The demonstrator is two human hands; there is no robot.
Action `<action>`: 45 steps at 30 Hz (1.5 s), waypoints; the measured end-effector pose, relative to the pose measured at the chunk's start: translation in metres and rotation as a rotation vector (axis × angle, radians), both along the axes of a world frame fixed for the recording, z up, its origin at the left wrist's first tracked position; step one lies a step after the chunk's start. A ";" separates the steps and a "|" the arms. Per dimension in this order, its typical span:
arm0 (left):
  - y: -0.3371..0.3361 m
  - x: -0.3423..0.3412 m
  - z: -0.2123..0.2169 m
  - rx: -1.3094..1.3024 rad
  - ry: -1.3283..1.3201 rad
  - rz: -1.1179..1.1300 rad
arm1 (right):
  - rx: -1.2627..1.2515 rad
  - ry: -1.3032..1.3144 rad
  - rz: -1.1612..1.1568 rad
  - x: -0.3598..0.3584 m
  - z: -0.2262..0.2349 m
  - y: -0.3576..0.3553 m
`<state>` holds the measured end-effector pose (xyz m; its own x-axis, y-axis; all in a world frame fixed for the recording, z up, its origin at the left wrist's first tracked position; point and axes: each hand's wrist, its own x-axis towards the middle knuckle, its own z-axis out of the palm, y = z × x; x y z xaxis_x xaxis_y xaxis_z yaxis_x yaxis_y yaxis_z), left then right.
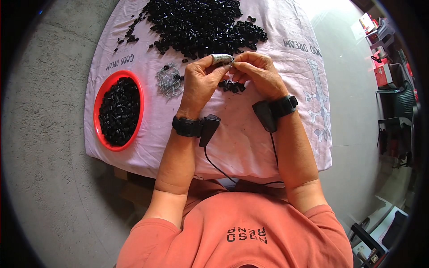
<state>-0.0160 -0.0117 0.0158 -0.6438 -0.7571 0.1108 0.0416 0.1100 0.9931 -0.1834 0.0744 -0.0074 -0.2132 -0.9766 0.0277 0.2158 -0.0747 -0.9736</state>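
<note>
Soft daylight fills the scene, strongest at the upper right, where the pale grey concrete floor washes out to near white glare. Shadows are faint and short. The fisheye lens bends straight edges outward and closes the frame in a dark round vignette. The centre is sharp; the cluttered right rim looks squeezed and soft.
</note>
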 end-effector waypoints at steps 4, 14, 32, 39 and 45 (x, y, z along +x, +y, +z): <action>-0.002 0.002 0.001 0.007 -0.059 -0.005 | 0.001 0.001 -0.005 -0.001 -0.002 -0.001; -0.020 0.014 -0.009 0.116 -0.047 -0.074 | 0.026 0.015 -0.023 0.001 0.003 0.001; -0.014 0.009 -0.001 0.077 0.066 -0.034 | 0.011 0.012 -0.025 0.000 0.002 0.000; -0.011 0.010 0.001 0.035 -0.015 -0.004 | 0.014 0.006 -0.023 0.000 0.002 0.000; -0.007 0.009 0.003 0.093 -0.002 0.011 | 0.035 0.041 -0.011 0.000 0.000 -0.001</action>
